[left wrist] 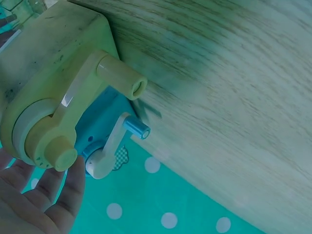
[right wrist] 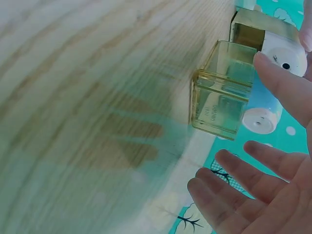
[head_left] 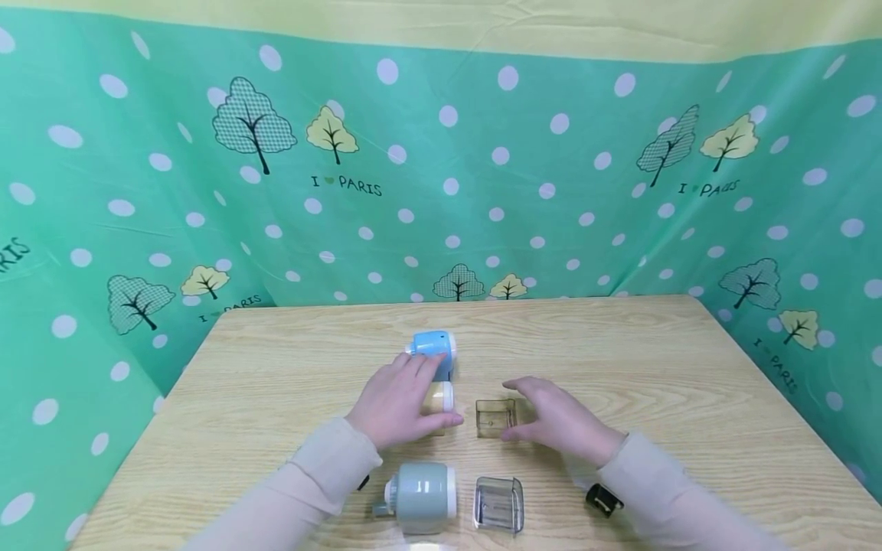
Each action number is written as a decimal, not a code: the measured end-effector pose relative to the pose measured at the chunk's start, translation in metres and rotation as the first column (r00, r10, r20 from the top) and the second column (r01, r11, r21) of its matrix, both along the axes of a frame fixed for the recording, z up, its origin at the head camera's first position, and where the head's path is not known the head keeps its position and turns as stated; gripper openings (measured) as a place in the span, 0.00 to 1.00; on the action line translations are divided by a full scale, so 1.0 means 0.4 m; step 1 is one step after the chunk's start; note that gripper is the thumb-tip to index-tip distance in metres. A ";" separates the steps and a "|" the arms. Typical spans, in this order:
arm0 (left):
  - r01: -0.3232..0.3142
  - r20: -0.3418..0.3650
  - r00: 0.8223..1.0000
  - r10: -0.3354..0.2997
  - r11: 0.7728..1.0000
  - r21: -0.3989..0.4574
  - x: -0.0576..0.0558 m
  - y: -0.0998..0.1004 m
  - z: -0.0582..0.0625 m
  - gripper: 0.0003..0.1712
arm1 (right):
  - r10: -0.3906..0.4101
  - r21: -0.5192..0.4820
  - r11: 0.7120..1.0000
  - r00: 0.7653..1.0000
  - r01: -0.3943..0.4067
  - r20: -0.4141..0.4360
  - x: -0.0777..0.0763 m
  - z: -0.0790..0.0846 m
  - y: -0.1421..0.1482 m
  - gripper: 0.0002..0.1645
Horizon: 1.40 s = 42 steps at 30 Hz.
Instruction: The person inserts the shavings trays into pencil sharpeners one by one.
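Observation:
My left hand (head_left: 400, 402) reaches over a yellow crank pencil sharpener (left wrist: 73, 105), thumb on the near side and fingers on the far side. Its fingers are spread in the left wrist view, and I cannot tell whether they touch the body. The sharpener's crank faces left; much of it is hidden by the hand in the head view. To the right, a clear amber shavings drawer (head_left: 494, 419) lies apart from the sharpener. Around it my right hand (head_left: 561, 417) is held with thumb and fingers apart, and a gap shows between fingers and drawer (right wrist: 222, 105) in the right wrist view.
A blue pencil sharpener (head_left: 432, 344) stands behind the yellow one. Nearer the front are a grey-green sharpener (head_left: 422, 493) and a clear grey drawer (head_left: 498, 505). All are on a wooden table (head_left: 276, 367), with a green dotted cloth (head_left: 496, 191) hanging behind.

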<state>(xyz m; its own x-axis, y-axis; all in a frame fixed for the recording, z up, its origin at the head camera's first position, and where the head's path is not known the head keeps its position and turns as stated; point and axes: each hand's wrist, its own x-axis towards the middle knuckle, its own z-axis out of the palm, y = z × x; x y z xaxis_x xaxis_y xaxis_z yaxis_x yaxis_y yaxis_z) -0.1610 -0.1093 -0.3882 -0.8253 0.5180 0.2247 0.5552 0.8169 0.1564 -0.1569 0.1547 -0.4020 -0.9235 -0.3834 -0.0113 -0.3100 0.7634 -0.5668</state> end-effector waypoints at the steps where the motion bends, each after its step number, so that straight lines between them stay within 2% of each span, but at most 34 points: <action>1: -0.001 0.003 1.000 0.001 1.000 0.003 0.001 0.001 0.000 0.59 | -0.002 -0.003 1.000 1.000 0.002 0.003 0.001 -0.002 0.001 0.49; 7: -0.004 0.007 1.000 0.004 1.000 0.011 0.004 0.003 -0.003 0.56 | -0.023 -0.023 0.999 0.999 0.024 0.025 0.002 -0.015 0.005 0.49; 16: -0.013 0.019 1.000 0.013 1.000 -0.010 0.004 0.005 -0.010 0.62 | -0.047 -0.046 0.998 0.997 0.050 0.060 0.006 -0.032 -0.001 0.46; 28: -0.003 0.008 1.000 0.003 1.000 -0.013 0.007 0.007 -0.021 0.58 | -0.037 -0.036 0.999 0.999 0.038 0.027 0.004 -0.044 -0.006 0.43; 42: -0.006 0.027 1.000 0.007 1.000 -0.020 0.007 0.005 -0.039 0.61 | -0.052 -0.025 0.998 0.998 0.053 0.034 0.010 -0.043 -0.010 0.39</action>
